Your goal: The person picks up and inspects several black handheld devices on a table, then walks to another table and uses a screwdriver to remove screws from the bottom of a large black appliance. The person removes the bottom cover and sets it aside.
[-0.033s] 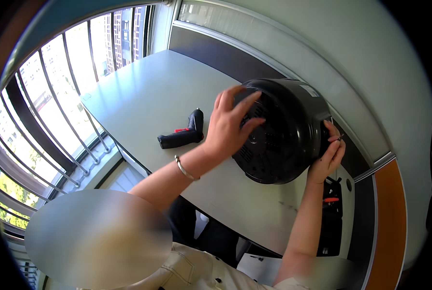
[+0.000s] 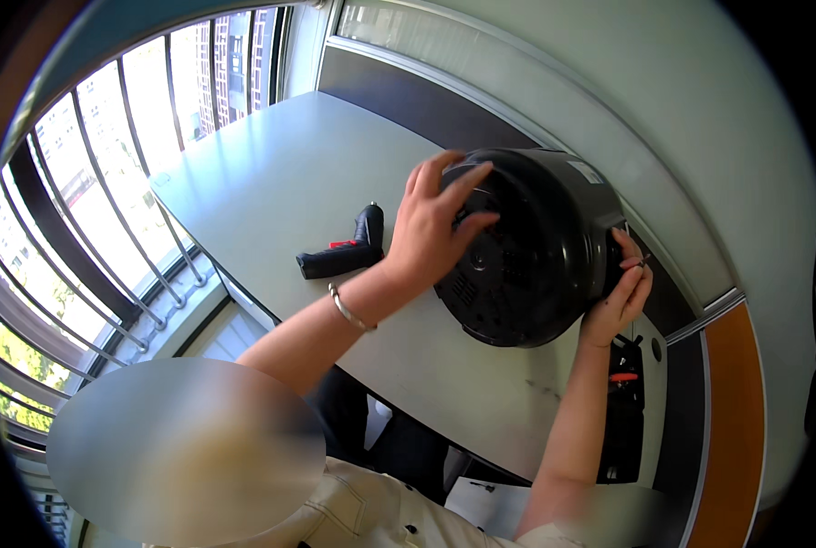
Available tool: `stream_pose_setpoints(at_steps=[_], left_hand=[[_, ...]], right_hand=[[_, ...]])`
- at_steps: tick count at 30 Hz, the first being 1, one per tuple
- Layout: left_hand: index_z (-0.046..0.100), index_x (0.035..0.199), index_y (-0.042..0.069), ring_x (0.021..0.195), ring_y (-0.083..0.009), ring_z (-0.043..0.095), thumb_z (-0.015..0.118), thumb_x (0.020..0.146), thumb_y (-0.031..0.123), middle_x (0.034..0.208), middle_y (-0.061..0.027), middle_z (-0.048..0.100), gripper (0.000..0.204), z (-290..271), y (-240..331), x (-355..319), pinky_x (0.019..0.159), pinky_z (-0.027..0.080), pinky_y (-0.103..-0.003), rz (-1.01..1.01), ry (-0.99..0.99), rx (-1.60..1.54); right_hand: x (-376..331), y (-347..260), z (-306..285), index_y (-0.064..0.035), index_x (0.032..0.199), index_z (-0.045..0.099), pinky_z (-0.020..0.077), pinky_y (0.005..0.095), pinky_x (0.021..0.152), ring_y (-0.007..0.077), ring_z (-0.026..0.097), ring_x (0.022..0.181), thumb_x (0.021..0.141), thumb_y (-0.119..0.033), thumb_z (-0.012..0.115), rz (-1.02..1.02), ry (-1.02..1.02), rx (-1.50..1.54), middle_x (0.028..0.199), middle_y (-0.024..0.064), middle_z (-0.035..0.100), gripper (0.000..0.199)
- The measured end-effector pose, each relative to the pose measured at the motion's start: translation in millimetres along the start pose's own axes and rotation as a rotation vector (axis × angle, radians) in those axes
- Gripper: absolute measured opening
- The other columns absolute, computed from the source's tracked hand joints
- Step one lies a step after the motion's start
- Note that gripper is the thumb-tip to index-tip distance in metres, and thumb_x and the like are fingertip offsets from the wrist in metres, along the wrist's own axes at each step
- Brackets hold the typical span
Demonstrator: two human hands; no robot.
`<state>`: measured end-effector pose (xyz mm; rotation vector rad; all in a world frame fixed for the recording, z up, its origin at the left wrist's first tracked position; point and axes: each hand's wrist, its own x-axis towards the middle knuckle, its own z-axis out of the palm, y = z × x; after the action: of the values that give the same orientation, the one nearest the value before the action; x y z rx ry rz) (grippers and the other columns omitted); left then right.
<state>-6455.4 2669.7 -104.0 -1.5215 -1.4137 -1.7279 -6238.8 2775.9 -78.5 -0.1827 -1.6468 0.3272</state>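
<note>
Resting tilted on the grey table (image 2: 271,183), the round black appliance (image 2: 554,247) shows its vented underside. The left hand (image 2: 435,228) lies on that underside, fingers spread. The right hand (image 2: 622,297) grips its right rim. A black cordless screwdriver (image 2: 344,251) lies nearby.

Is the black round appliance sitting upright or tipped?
Tipped: black round appliance lies on its side, vented underside facing the camera, left hand on it, right hand at its edge.
</note>
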Motion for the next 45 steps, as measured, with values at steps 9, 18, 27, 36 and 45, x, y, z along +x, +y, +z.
stream_pose_setpoints(at_steps=[9,18,27,36,45], left_hand=[[0.066,0.102,0.009,0.101,-0.0271,0.051,0.069,0.073,0.014,0.105,-0.006,0.057,0.03,10,-29,16,0.087,0.044,-0.037,-0.007,-0.072,-0.173],[0.061,0.113,0.009,0.106,-0.0274,0.051,0.071,0.072,0.014,0.117,-0.0089,0.054,0.042,2,-34,20,0.091,0.042,-0.038,0.11,-0.069,-0.167],[0.047,0.129,0.007,0.12,-0.0302,0.045,0.065,0.081,0.02,0.133,-0.0107,0.046,0.053,8,-43,2,0.099,0.039,-0.036,-0.238,-0.277,-0.343],[0.055,0.122,0.009,0.103,-0.0296,0.054,0.068,0.077,0.016,0.119,-0.0107,0.054,0.047,3,-52,-3,0.089,0.045,-0.036,-0.138,-0.255,-0.369],[0.059,0.118,0.009,0.102,-0.0277,0.053,0.067,0.077,0.011,0.115,-0.0089,0.053,0.042,6,-41,-15,0.086,0.046,-0.035,-0.147,-0.185,-0.269]], right_hand=[[-1,2,1,-0.0043,0.082,0.038,0.0342,0.0418,0.099,0.0267,0.054,0.103,0.098,-0.021,0.034,0.052,0.089,0.063,0.103,0.02,0.061,0.023],[-1,9,-10,-0.0043,0.086,0.043,0.0373,0.0405,0.097,0.027,0.054,0.101,0.098,-0.022,0.034,0.243,0.21,0.272,0.103,0.0214,0.06,0.024],[-4,14,-17,-0.0053,0.082,0.043,0.0391,0.04,0.095,0.026,0.055,0.098,0.099,-0.024,0.031,0.253,0.231,0.255,0.101,0.0203,0.061,0.028],[1,0,-16,-0.0073,0.081,0.043,0.042,0.0384,0.092,0.0239,0.056,0.097,0.097,-0.031,0.035,0.418,0.35,0.221,0.101,0.0155,0.062,0.03],[1,5,-23,-0.0081,0.082,0.044,0.043,0.0392,0.093,0.0241,0.056,0.098,0.098,-0.03,0.034,0.414,0.349,0.168,0.103,0.0166,0.062,0.029]])
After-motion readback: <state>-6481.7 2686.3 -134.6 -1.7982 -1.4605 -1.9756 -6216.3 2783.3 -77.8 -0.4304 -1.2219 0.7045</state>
